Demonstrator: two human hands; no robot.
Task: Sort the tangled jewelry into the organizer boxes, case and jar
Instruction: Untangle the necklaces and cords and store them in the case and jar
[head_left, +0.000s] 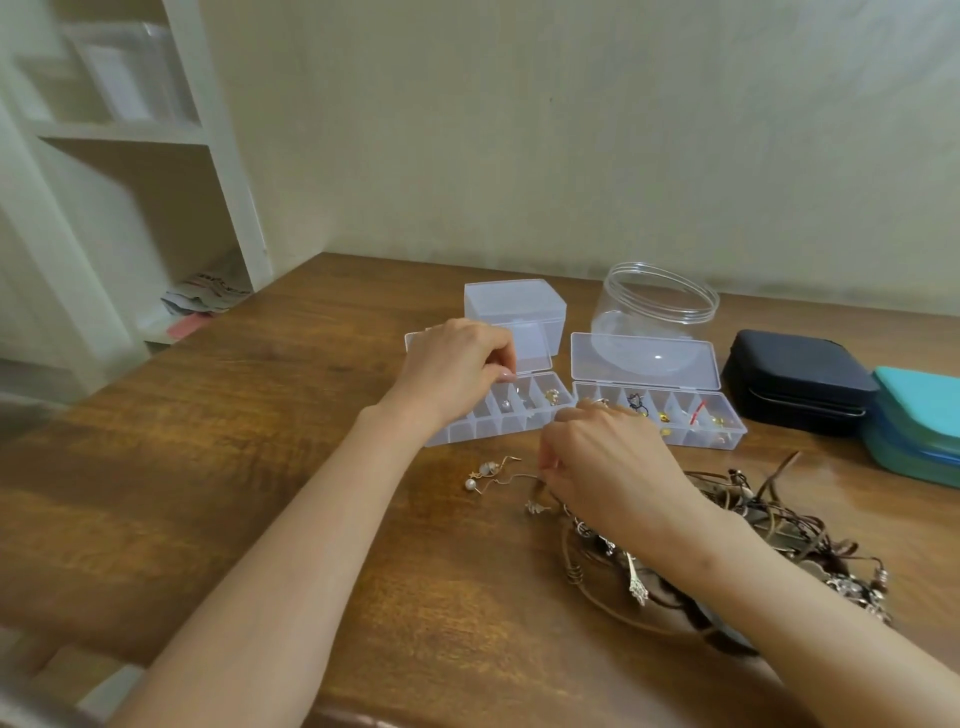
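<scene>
My left hand (457, 364) hovers over the left clear organizer box (462, 434), fingers curled and fingertips pressed together above a compartment; whether anything sits between them is hidden. My right hand (608, 462) pinches the end of a thin gold chain (511, 478) that runs to pearl earrings (480, 473) lying on the table. Under my right wrist spreads the tangled jewelry pile (769, 525) of brown cords and silver pieces. The right organizer box (724, 434) stands open with small pieces in several compartments. An open clear jar (654, 306) and a dark zip case (795, 384) sit behind.
A small shut clear box (514, 306) stands behind the left organizer. A teal case (914, 421) lies at the right edge. The wooden table (234, 467) meets the wall at the back. White shelves (130, 156) stand to the left.
</scene>
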